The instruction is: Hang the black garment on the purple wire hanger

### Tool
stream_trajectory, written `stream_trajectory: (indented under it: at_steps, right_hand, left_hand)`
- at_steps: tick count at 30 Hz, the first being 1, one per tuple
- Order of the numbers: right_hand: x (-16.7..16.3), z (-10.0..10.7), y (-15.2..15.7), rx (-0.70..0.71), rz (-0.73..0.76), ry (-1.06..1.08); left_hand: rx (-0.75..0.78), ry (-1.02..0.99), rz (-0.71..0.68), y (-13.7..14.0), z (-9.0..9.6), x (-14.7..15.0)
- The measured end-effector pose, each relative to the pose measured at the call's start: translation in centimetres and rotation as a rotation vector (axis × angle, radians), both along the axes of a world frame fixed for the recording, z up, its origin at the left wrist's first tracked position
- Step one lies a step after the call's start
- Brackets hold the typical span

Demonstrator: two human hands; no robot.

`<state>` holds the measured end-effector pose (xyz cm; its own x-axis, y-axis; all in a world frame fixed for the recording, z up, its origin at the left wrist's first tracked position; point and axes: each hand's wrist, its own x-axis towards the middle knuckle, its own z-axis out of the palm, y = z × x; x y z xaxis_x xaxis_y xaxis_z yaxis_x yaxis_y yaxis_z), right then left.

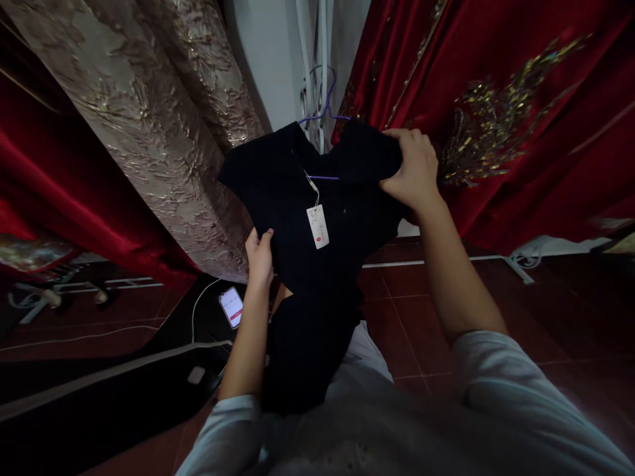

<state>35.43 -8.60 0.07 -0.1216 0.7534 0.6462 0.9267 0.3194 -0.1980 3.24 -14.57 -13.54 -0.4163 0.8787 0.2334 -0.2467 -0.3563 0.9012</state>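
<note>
The shirt [322, 271], dark and short-sleeved, is spread in front of the person at mid-view, its collar [350, 149] pointing away and its long axis running from the hanger [328, 106] back toward the body. The purple hanger sits inside it, with the bar showing through the neck opening; whether its hook bears on anything cannot be told. A white tag [318, 228] hangs by a cord from the neck and lies on the chest, between the two hands and nearer the left. The right hand [414, 165] has its grip clamped on the shirt at the far right shoulder, thumb and fingers on either side of the cloth; of the two it is nearer the collar and hanger. The left hand [260, 256] has its grip closed on the left side edge, below the sleeve and nearer the body, thumb on the front face. The line between the grips therefore crosses the shirt at a slant. The dark cloth below merges in shadow, and the hem cannot be made out. Outward to the left, a lit phone [231, 307] rests on a dark bench [149, 396] beside the left wrist. Beige cloth [149, 132] hangs beyond it; red cloth [526, 158] hangs on the right, above a tiled floor [401, 330].
</note>
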Motion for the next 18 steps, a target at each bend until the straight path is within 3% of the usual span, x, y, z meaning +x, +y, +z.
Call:
stream_trajectory:
  at_steps: [9, 14, 18]
  right_hand:
    - [3.1, 1.0, 2.2, 0.021, 0.078, -0.115]
    - [2.7, 1.1, 0.6, -0.016, 0.168, -0.024]
    - [1.3, -0.6, -1.6, -0.021, 0.098, 0.063]
  left_hand:
    - [-0.024, -0.002, -0.088, -0.4, 0.6, 1.8]
    - [-0.127, -0.006, -0.045, -1.2, 0.1, 2.5]
    - [-0.208, -0.091, 0.007, -2.8, -0.2, 2.3]
